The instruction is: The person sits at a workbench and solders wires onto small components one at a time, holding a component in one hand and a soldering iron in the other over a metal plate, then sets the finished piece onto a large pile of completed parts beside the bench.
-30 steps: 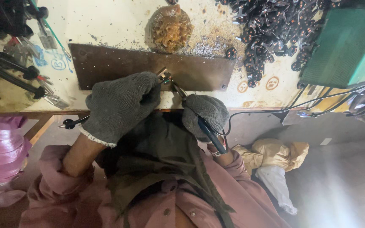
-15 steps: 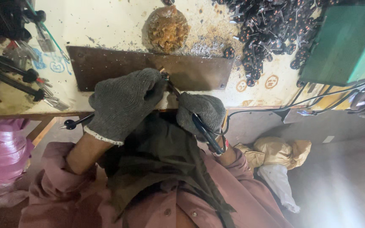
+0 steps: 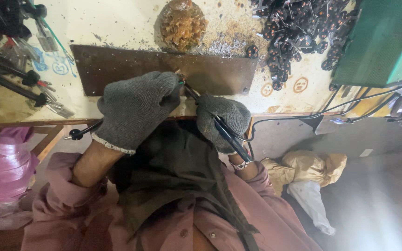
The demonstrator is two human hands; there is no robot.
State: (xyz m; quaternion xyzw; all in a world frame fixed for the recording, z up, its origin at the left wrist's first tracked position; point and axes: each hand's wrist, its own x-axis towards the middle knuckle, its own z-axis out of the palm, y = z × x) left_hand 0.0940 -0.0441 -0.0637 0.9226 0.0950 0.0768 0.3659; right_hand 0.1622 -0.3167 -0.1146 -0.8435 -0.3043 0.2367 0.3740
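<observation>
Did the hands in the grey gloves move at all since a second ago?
Barely. The right hand slid a little left, closer to the left hand, so the two now nearly touch at the brown plate. The right hand keeps its grip on the black tool; nothing was picked up or let go. The plate, the brown lump and the pile of dark parts stayed put.

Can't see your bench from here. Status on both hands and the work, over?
Left hand gloved, closed at brown metal plate. Right hand gripping black corded tool, tip at plate edge. Nothing blocking.
</observation>
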